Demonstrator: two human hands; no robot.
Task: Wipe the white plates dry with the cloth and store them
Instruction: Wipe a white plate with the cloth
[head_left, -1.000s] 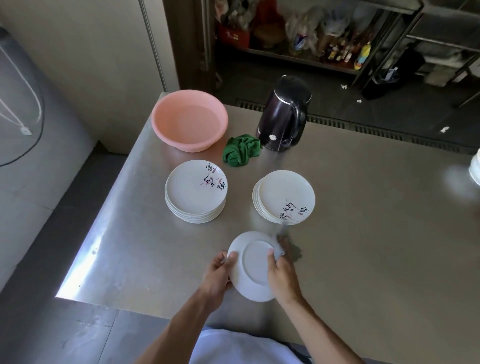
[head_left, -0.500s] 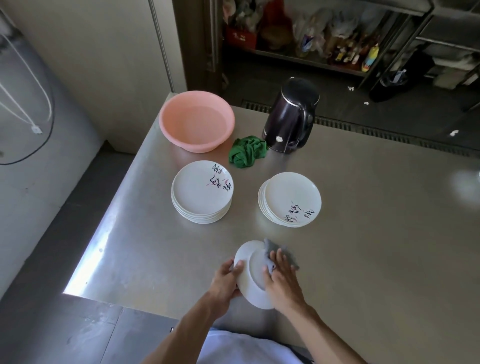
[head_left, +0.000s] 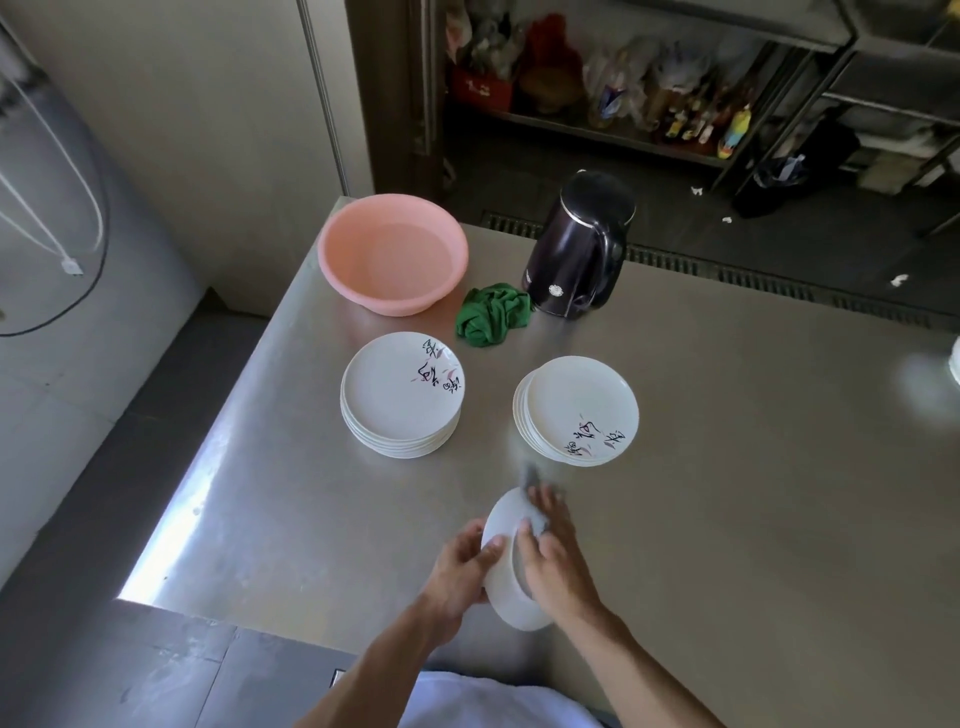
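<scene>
**Plate held on edge for wiping**

The steel tabletop (head_left: 727, 493) carries a pink basin (head_left: 392, 254) and a kettle (head_left: 576, 254) at the far side, out of the way. Two plate stacks (head_left: 400, 395) sit nearer (which is dried, I cannot tell). A green cloth (head_left: 493, 314) lies idle just beside the kettle. Above the near edge the plate (head_left: 514, 608) is tilted upright. The left hand (head_left: 457, 569) grips its rim to steady it. The right hand (head_left: 556, 561) has flat fingers pressing the grey cloth (head_left: 532, 480) to its face.

I see open bench (head_left: 753, 493) to the right; two plate stacks (head_left: 402, 395) (head_left: 576, 410) block the way ahead.
</scene>
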